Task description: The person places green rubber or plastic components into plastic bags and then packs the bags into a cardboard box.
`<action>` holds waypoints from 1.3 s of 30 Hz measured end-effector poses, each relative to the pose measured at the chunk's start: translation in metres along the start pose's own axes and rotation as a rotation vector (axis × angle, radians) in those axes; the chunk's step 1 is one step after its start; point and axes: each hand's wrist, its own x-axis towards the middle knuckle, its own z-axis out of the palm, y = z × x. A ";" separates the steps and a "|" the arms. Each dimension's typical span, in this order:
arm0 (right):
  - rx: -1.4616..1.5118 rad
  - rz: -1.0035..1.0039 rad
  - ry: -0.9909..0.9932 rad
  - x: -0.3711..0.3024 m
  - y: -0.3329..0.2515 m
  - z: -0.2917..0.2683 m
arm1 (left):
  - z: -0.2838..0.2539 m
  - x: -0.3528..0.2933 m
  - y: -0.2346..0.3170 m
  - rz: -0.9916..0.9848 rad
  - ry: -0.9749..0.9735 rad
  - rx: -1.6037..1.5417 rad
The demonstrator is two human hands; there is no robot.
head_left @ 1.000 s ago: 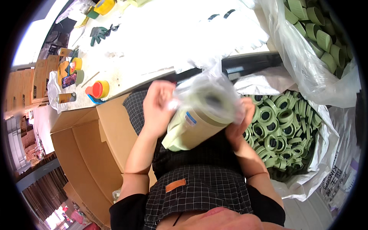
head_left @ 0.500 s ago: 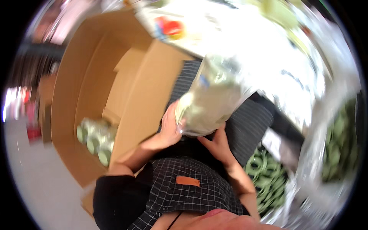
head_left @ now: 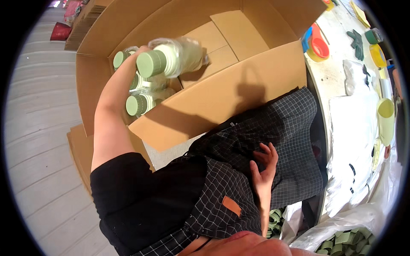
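Note:
My left arm reaches into a large cardboard box [head_left: 183, 115]. At its end, my left hand [head_left: 140, 52] is wrapped round a pale green bottle [head_left: 152, 64] in a clear plastic bag, with most of the fingers hidden behind it. The bottle lies tilted on its side above the box floor, its green cap toward me. Under and beside it, several similar bagged bottles [head_left: 136, 105] rest at the box's left end. Over my lap, on the checked apron [head_left: 294, 128], my right hand [head_left: 267, 164] is open with fingers apart, holding nothing.
A white worktable [head_left: 337, 141] runs along the right, with tape rolls [head_left: 318, 46], a dark glove [head_left: 355, 44] and a pale green cup-shaped piece [head_left: 385, 121]. Plastic bags of green parts [head_left: 346, 242] sit at the lower right. Flat cardboard [head_left: 79, 149] lies left of me.
The bagged bottle has moved from both hands above my lap into the box, now in my left hand alone. My right hand has let go. The view has turned left.

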 end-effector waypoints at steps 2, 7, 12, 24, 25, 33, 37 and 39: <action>-0.019 0.112 0.058 -0.003 -0.003 0.002 | 0.020 0.015 -0.028 -0.007 -0.082 0.337; -0.075 0.082 0.072 -0.001 0.004 -0.007 | 0.104 0.029 -0.077 0.274 -0.414 0.804; -0.098 -0.010 -0.005 0.011 -0.010 -0.021 | 0.068 0.016 -0.141 0.498 -0.496 1.010; -0.233 0.009 0.103 0.004 0.011 -0.046 | 0.041 -0.086 0.207 0.712 0.343 0.450; -0.269 -0.053 0.171 0.000 0.018 -0.057 | 0.054 -0.103 0.251 0.879 0.368 0.453; -0.536 -0.300 0.645 -0.026 0.001 -0.155 | 0.190 -0.234 0.408 1.860 -0.093 0.355; -0.547 -0.101 1.257 -0.110 -0.005 -0.262 | 0.249 -0.252 0.434 2.065 -0.313 0.614; -0.636 -0.133 1.526 -0.153 0.010 -0.323 | 0.252 -0.252 0.443 2.064 -0.408 0.588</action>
